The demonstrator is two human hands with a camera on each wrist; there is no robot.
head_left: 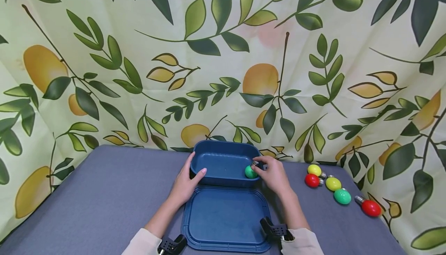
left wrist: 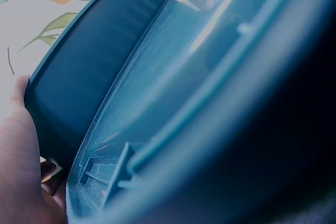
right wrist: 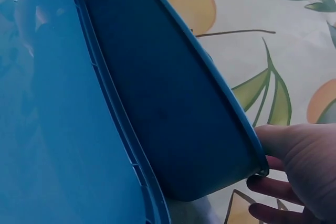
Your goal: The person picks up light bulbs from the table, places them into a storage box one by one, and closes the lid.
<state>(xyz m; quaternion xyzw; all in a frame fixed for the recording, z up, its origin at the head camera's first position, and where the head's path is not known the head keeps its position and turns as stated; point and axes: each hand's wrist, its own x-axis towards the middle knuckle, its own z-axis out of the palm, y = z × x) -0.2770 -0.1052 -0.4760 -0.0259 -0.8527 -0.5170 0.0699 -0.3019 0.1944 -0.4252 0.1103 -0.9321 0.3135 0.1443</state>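
In the head view, a blue rectangular box [head_left: 218, 163] stands lengthwise in front of me with its top uncovered. My left hand [head_left: 182, 184] grips its left end, thumb at the front rim and fingers along the side. At the box's right end, my right hand [head_left: 274, 174] pinches a green light bulb [head_left: 249, 172] by its metal screw base, the round glass pointing down inside the rim. The right wrist view shows that hand [right wrist: 310, 174] at the box's corner, where the wall [right wrist: 163, 103] hides the bulb.
A blue lid [head_left: 226, 218] lies flat directly before the box, between my forearms. To the right, on the grey-blue tabletop [head_left: 122, 193], are several loose bulbs: yellow [head_left: 333, 184], red [head_left: 312, 180], green [head_left: 342, 196], and another red bulb [head_left: 371, 208]. A leaf-patterned curtain [head_left: 223, 73] hangs behind.
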